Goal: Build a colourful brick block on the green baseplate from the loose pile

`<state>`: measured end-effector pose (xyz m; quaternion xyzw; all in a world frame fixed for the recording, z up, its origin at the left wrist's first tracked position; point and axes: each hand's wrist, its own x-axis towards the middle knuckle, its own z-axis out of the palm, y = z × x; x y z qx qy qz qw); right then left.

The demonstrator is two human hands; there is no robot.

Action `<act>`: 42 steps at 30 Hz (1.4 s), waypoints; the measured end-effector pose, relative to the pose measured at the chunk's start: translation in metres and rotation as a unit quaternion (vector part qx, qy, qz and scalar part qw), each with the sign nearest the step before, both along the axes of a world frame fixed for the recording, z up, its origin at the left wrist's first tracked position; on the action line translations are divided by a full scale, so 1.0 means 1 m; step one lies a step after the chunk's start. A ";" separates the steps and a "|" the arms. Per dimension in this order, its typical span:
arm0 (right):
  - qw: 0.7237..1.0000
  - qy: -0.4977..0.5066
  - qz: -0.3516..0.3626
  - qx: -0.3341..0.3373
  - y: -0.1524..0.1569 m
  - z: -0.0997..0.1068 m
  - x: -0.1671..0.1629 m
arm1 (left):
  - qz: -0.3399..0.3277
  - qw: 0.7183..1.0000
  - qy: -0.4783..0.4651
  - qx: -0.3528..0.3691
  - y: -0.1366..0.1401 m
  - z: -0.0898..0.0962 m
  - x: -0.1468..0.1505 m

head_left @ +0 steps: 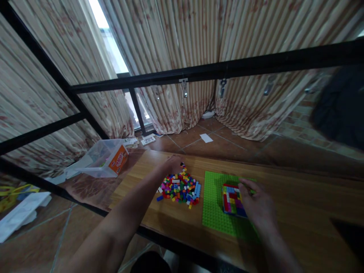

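My left hand (174, 164) reaches to the far edge of a pile of small coloured toy bricks (179, 191). Its fingers look curled down among the bricks, and what they grip, if anything, is hidden. A green baseplate (212, 201) lies to the right of the pile. On it stands a low block of joined bricks (231, 201) in red, white, blue, purple and yellow. Over the right side of this block is my right hand (257, 201), slightly blurred, with thumb and forefinger closed round a small green brick (252, 192).
The wooden table (301, 201) has a dark front edge. Left of it stands a clear plastic box (98, 172) with an orange label. A black metal rail (199, 74) with hanging clips crosses in front of the curtains (182, 38). White packaging (24, 212) lies at lower left.
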<state>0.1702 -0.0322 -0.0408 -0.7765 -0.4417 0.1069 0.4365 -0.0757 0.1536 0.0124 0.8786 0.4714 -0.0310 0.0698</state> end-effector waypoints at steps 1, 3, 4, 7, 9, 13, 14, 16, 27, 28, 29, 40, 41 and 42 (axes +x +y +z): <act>1.000 0.003 0.001 0.004 -0.001 0.000 0.001 | -0.012 1.000 0.010 -0.007 0.004 -0.001 0.001; 1.000 0.014 -0.002 0.006 -0.001 0.001 0.003 | -0.027 0.999 0.024 -0.014 0.008 -0.003 0.003; 1.000 0.020 -0.003 0.004 -0.002 0.001 0.004 | -0.032 0.999 0.029 -0.015 0.009 -0.005 0.003; 1.000 0.027 -0.003 0.001 -0.002 0.003 0.003 | -0.038 0.999 0.035 -0.015 0.008 -0.006 0.001; 1.000 0.021 0.000 0.008 -0.002 0.004 0.000 | -0.042 0.998 0.035 -0.013 0.006 -0.004 -0.001; 1.000 0.014 0.007 0.018 -0.002 0.006 -0.005 | -0.043 0.998 0.035 -0.009 0.002 -0.001 -0.005; 1.000 0.013 0.005 0.018 -0.002 0.006 -0.005 | -0.043 0.998 0.035 -0.009 0.001 0.000 -0.006; 1.000 0.009 0.001 0.017 -0.002 0.005 -0.005 | -0.043 0.998 0.035 -0.009 -0.001 0.000 -0.007; 1.000 -0.012 0.004 0.027 0.000 0.004 -0.004 | -0.045 0.999 -0.006 0.000 -0.011 0.001 -0.016; 1.000 -0.011 0.004 0.026 0.000 0.004 -0.004 | -0.045 0.999 -0.011 0.002 -0.012 0.001 -0.017; 1.000 -0.010 0.004 0.026 0.001 0.004 -0.004 | -0.045 0.999 -0.017 0.004 -0.013 0.000 -0.018; 0.999 -0.009 0.005 0.031 0.002 0.002 -0.004 | -0.030 0.989 -0.146 0.009 -0.026 -0.014 -0.036; 0.999 -0.008 0.005 0.033 0.002 0.002 -0.004 | -0.022 0.984 -0.178 0.003 -0.029 -0.015 -0.037; 0.999 -0.006 0.005 0.036 0.002 0.002 -0.004 | -0.013 0.977 -0.212 -0.006 -0.031 -0.017 -0.037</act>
